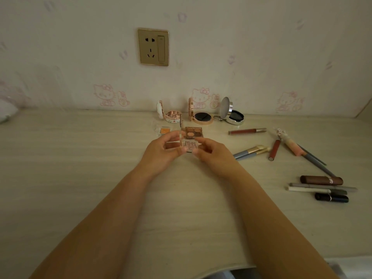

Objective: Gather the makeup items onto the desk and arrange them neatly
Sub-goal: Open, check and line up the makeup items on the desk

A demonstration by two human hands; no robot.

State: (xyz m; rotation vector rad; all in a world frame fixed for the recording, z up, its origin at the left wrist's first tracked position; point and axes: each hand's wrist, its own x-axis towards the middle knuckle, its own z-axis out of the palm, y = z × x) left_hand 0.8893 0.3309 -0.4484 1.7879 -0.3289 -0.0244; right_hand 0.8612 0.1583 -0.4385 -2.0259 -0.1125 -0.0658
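Both my left hand (161, 152) and right hand (213, 156) pinch a small clear eyeshadow case (190, 147); compacts (202, 117) look lined up, brushes (251, 151) and lipsticks (322, 180) still scattered.

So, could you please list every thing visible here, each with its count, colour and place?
open compacts: 3, white-and-rose, rose-gold, silver, back of desk by the wall
eyeshadow palettes: 3, orange and brown behind the hands, clear pinkish one held between both hands
lip gloss tubes: 2, reddish, right of centre
brushes: pair, grey-blue handles
decorated pink tube: 1, right
lipsticks: 2, brown, dark blue, far right
pencils: 2, grey, white, far right
wall socket: 1, gold
desk: 1, pale wood
left hand, right hand: each with a grip on the clear palette
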